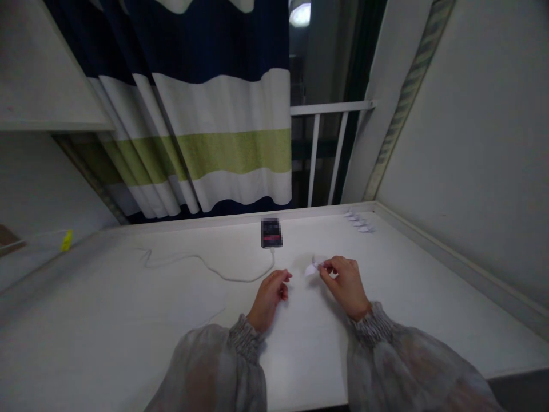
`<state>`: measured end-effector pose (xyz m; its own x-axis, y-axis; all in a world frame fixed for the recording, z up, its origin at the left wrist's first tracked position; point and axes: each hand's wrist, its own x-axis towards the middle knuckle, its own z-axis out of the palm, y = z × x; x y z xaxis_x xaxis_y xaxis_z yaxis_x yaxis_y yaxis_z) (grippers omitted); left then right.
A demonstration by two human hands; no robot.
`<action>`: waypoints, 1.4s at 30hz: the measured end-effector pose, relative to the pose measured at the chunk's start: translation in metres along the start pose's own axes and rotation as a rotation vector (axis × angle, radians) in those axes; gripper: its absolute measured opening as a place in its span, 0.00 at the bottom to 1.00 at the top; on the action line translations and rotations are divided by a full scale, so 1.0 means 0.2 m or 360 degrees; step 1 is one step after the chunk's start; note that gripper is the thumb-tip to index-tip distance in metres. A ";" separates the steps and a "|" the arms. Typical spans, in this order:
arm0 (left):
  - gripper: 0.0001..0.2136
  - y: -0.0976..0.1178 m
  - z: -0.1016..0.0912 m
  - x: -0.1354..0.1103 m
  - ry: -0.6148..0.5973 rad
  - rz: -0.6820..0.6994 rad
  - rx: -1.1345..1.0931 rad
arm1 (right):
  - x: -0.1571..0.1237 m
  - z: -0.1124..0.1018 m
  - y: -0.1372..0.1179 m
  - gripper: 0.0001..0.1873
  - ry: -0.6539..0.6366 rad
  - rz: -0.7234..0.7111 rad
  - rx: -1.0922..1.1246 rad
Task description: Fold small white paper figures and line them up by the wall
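My right hand (345,283) pinches a small white folded paper piece (311,267) just above the white table (128,309). My left hand (271,294) rests beside it on the table with its fingers loosely curled and nothing in them. A gap of a few centimetres separates the two hands. Both arms wear sheer grey sleeves with gathered cuffs.
A row of several small folded paper pieces (359,222) lies at the table's far right corner. A dark phone (271,233) stands at the far edge, with a white cable (193,264) trailing left. A striped curtain (206,114) and a white railing (330,109) lie behind.
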<state>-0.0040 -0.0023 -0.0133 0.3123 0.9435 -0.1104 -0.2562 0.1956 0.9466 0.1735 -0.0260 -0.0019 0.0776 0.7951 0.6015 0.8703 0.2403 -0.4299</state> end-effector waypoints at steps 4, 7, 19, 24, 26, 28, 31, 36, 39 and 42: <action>0.12 0.00 0.01 0.00 -0.0014 -0.0015 0.0071 | 0.03 -0.09 0.22 0.11 -0.0037 0.0261 -0.0195; 0.12 -0.01 0.02 -0.01 -0.0049 -0.0037 0.0191 | 0.06 -0.17 0.42 0.13 -0.0027 0.0472 -0.0433; 0.12 0.01 0.06 0.00 -0.0062 -0.0126 0.0505 | 0.23 -0.25 0.86 0.14 0.0036 0.0873 -0.0794; 0.11 0.01 0.07 0.00 -0.0045 -0.0135 0.0528 | 0.29 -0.23 0.93 0.14 -0.0017 0.0898 -0.0848; 0.11 0.01 0.07 0.01 -0.0051 -0.0131 0.0532 | 0.31 -0.22 0.95 0.14 -0.0032 0.0905 -0.0866; 0.11 0.00 0.06 0.02 -0.0057 -0.0126 0.0540 | 0.33 -0.22 0.98 0.14 -0.0044 0.0913 -0.0883; 0.10 0.00 0.07 0.03 -0.0051 -0.0132 0.0559 | 0.34 -0.21 1.01 0.14 -0.0066 0.0922 -0.0900; 0.10 0.01 0.08 0.03 -0.0020 -0.0141 0.0576 | 0.35 -0.20 1.03 0.14 -0.0113 0.0913 -0.0906; 0.10 0.00 0.07 0.03 -0.0014 -0.0154 0.0589 | 0.36 -0.20 1.03 0.15 -0.0124 0.0911 -0.0906; 0.10 0.00 0.07 0.03 -0.0031 -0.0141 0.0603 | 0.35 -0.20 1.02 0.15 -0.0121 0.0908 -0.0894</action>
<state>0.0103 -0.0008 -0.0108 0.3361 0.9215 -0.1947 0.1277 0.1602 0.9788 0.3766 0.0570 -0.0198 0.5686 0.7512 0.3351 0.8225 -0.5146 -0.2421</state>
